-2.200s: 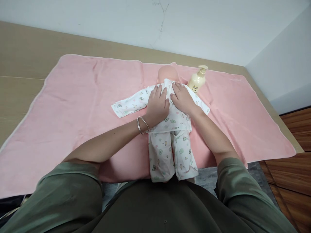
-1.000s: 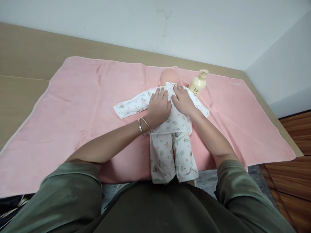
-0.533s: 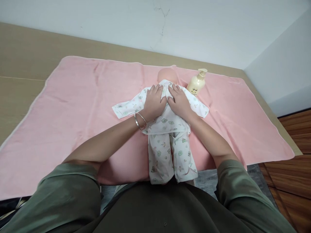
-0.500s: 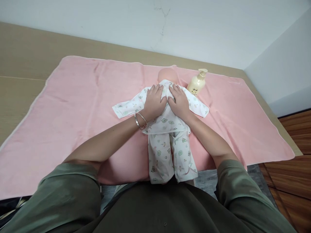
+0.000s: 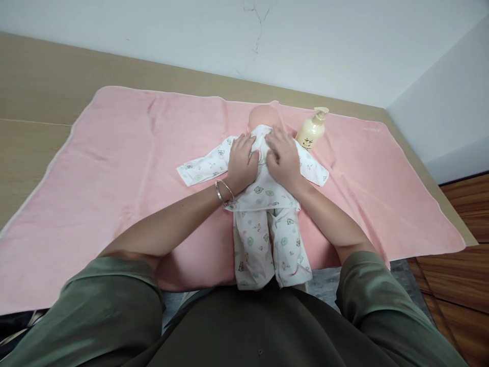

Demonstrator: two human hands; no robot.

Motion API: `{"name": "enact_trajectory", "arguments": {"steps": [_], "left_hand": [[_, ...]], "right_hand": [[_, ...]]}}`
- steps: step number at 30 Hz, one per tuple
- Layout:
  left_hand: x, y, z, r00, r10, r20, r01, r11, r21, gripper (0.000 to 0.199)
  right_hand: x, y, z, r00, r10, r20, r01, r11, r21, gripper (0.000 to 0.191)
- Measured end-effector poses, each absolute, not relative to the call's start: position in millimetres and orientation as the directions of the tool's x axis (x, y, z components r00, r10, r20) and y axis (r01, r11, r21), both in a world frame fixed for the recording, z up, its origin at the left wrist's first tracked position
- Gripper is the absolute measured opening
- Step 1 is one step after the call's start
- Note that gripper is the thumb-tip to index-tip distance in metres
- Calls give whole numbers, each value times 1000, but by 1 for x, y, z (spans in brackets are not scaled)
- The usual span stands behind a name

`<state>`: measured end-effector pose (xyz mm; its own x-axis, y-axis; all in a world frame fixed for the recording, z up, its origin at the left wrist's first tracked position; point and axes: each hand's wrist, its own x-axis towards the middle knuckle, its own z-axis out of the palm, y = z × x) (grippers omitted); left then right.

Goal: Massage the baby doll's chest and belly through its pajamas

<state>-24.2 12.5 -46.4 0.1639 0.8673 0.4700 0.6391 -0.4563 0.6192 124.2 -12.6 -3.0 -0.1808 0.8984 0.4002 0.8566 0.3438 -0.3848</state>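
Note:
A baby doll point(image 5: 263, 116) lies on the pink blanket point(image 5: 126, 132), its bald head toward the wall and its legs toward me. It wears a white printed top point(image 5: 263, 191) and matching trousers point(image 5: 252, 250), with the sleeves spread out to both sides. On the left of its upper body rests my left hand point(image 5: 243, 162), fingers stretched out, with bangles at the wrist. My right hand point(image 5: 283, 158) is over the right side of the upper body, fingers extended and slightly raised. Neither hand grasps anything. The doll's face is out of sight.
A cream pump bottle point(image 5: 311, 131) stands on the blanket to the right of the doll's head. Under the blanket is a wooden table point(image 5: 34, 66) against a white wall point(image 5: 153, 35). Brown wooden panelling point(image 5: 466, 214) is at the right.
My right hand has lifted slightly, and its fingers have shifted a little toward the doll's head. My left hand stays nearly in place on the top.

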Motion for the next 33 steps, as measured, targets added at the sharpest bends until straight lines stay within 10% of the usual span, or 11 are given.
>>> {"name": "enact_trajectory", "arguments": {"steps": [20, 33], "left_hand": [[-24, 11, -44, 172, 869, 464, 650, -454, 610, 50], [-17, 36, 6, 25, 963, 270, 616, -227, 754, 33]], "right_hand": [[122, -14, 4, -188, 911, 367, 865, 330, -378, 56], [133, -37, 55, -318, 946, 66, 908, 324, -266, 66]]}}
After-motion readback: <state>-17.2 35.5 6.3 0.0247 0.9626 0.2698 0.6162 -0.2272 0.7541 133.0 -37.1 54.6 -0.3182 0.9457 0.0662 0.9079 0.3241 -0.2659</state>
